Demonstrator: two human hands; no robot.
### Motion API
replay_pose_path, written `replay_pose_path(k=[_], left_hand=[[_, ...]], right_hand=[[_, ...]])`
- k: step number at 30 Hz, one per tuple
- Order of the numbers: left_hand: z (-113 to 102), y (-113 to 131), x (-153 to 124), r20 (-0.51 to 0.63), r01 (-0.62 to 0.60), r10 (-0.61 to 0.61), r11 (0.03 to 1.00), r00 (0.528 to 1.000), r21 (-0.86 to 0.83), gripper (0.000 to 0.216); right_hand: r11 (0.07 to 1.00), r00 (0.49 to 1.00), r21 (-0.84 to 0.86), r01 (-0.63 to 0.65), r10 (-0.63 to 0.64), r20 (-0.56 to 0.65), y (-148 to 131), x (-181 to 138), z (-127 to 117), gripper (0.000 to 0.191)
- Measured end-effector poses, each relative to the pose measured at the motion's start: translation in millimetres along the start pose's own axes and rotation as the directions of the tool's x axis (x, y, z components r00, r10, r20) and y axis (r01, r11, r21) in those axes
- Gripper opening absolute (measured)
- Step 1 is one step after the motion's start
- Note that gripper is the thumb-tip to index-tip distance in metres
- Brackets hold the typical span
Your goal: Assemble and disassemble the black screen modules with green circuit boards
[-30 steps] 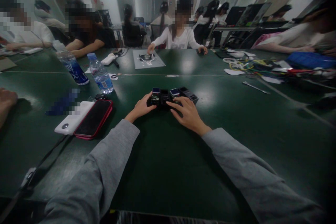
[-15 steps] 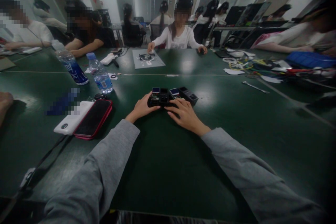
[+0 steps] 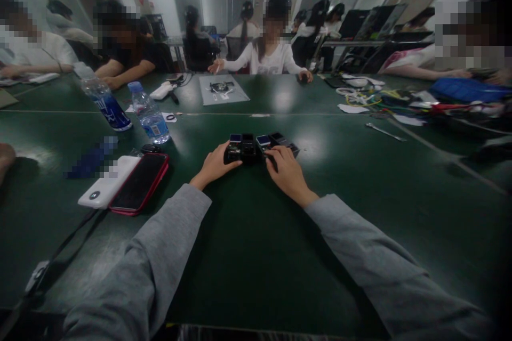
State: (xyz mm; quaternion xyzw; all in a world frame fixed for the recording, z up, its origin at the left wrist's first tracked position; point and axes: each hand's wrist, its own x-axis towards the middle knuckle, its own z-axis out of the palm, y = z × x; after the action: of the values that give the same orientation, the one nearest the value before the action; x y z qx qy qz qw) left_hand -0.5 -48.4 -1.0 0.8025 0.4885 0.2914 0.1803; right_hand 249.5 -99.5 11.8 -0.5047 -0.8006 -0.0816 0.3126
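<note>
On the green table before me are several small dark electronic pieces. My left hand curves around the left side of a small circuit board with a screen, thumb along its near edge. Against that board sits a black open-fronted casing. Just to the right, separated by a narrow gap, my right hand pinches a second small circuit board with a screen. Behind these fingers lies another black casing, partly covered by the hand.
At left stand two water bottles, near a red-cased phone and a white power bank with a strap. A wrench and tangled cables lie at right. A person in white sits opposite.
My right hand has drawn slightly away from the left casing, and a gap now shows between the two groups. My left hand keeps its hold. The person opposite has lifted a hand off the grey sheet.
</note>
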Motion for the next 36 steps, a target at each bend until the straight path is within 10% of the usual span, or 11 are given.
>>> replay_pose_path(k=[36], left_hand=[[4,23,2,-0.097,0.087,-0.075,0.988,0.992,0.125,0.076]], right_hand=[[0.991,0.992,0.100,-0.092,0.082,0.092,5,4,1,0.033]])
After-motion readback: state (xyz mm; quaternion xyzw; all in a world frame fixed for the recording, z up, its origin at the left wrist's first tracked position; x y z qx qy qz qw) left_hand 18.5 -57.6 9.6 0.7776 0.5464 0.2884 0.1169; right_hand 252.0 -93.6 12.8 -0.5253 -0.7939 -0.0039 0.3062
